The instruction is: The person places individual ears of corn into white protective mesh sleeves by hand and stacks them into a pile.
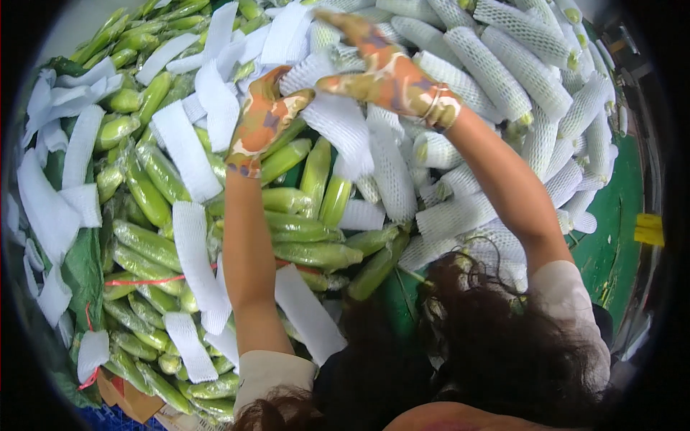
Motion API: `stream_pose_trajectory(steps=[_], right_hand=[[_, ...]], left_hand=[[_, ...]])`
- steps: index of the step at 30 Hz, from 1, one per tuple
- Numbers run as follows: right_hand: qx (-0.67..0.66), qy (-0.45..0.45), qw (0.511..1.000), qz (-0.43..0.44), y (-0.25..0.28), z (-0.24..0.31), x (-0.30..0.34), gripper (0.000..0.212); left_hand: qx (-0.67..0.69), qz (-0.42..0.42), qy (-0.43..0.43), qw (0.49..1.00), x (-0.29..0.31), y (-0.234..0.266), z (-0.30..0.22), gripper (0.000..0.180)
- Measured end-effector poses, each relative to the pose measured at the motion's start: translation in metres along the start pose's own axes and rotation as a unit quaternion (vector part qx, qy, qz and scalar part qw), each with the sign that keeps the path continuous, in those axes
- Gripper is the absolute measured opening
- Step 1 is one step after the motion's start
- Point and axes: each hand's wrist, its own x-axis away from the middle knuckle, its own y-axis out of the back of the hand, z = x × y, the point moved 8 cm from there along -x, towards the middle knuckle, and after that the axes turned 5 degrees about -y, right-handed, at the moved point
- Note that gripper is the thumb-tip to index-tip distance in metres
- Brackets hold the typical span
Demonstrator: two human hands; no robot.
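Observation:
Both my hands wear orange, green and cream camouflage-patterned gloves. My left hand point(262, 122) is over the pile's upper middle, its thumb and fingers apart. Just right of its fingertips lies a white foam net sleeve point(338, 133); whether the glove touches it I cannot tell. My right hand point(392, 72) is farther right, fingers stretched forward and thumb pointing left, with nothing visibly gripped. Beneath and around my left hand lie long green vegetables point(287, 159) in clear film. Beyond my right hand are netted vegetables point(496, 75), covered by white foam sleeves.
More film-wrapped green vegetables point(147, 248) fill the left side, with loose flat foam sleeves point(188, 151) scattered over them. Red string point(144, 280) crosses the pile. Green sheeting point(83, 276) borders the left, and a green surface point(611, 237) shows at right beside a yellow piece point(649, 229).

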Motion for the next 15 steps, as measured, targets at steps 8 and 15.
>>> stream_pose_trajectory(steps=[8, 15], right_hand=[[-0.357, -0.253, 0.899, -0.017, -0.067, -0.03, 0.051, 0.021], [-0.497, -0.24, 0.801, -0.23, -0.156, -0.064, 0.147, 0.021]], left_hand=[[0.006, -0.005, 0.106, 0.994, 0.059, -0.024, -0.011, 0.04], [0.196, -0.119, 0.12, 0.966, 0.166, -0.069, 0.112, 0.041]])
